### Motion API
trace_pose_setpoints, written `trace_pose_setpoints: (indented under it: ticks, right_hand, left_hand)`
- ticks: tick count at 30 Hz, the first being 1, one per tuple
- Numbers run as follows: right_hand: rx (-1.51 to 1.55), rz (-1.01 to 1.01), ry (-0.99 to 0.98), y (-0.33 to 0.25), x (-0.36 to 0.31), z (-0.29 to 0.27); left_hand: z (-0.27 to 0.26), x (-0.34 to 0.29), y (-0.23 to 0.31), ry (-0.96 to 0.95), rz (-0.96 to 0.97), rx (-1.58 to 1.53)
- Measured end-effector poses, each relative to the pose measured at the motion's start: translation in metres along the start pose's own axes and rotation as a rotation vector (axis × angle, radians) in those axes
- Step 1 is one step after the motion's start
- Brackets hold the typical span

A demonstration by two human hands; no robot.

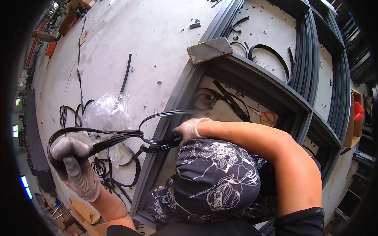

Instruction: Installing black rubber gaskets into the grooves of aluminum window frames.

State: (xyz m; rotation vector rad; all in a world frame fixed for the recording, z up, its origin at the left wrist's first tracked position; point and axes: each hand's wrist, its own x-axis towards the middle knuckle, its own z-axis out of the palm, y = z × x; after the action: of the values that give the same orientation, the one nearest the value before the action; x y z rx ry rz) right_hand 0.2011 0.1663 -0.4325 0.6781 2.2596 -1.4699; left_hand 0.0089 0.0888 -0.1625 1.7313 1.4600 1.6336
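Observation:
My left hand (75,161), in a whitish work glove, is closed around a bundle of long black rubber strips (118,133) at the left. One loop passes around the outside of that hand, and the strips stretch right toward the grey metal frame (165,112). Over the frame's near side bar, my right hand (188,129), also gloved, is beside the other end of the bundle. Its fingers are blurred and partly hidden, so I cannot tell how they grip. My knee, in dark patterned cloth (216,181), covers part of the frame just below it.
A phone (210,50) lies on the frame. Orange-handled scissors (267,118) and black strip pieces (232,102) lie within the frame's openings. Clear plastic bags (106,112) and tangled black strips (102,167) cover the floor at left. An open cardboard box (356,118) stands at right.

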Motion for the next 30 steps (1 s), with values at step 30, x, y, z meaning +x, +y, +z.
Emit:
trace_pose_setpoints:
  ticks: [30]
  right_hand:
    - [1.169, 0.677, 0.207, 0.086, -0.301, 0.003]
  left_hand:
    - [0.197, -0.024, -0.147, -1.398, -0.871, 0.044]
